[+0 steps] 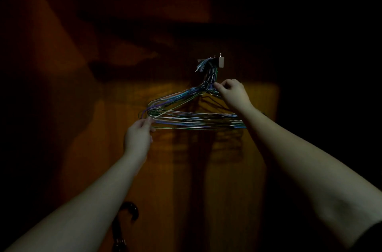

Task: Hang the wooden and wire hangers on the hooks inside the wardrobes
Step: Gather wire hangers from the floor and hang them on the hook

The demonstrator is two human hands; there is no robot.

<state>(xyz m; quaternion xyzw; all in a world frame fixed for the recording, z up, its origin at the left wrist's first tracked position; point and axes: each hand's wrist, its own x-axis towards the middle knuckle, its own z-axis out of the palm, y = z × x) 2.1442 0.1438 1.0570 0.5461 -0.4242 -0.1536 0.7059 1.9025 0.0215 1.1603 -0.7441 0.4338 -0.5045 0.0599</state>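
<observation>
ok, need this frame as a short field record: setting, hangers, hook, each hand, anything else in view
setting: dim wooden wardrobe interior, back panel lit in the middle
hangers: bundle of thin multicoloured wire hangers, necks gathered at the hook
hook: small pale wall hook unit on the back panel
left hand: fingers pinch the bundle's left corner
right hand: fingers pinch the necks just below the hook
other: dark curved handle low at left, what it belongs to cannot be told
wooden hangers: none visible

Both hands, left hand (138, 138) and right hand (232, 91), pinch wire hangers (192, 118) hanging from hooks (215, 59).
</observation>
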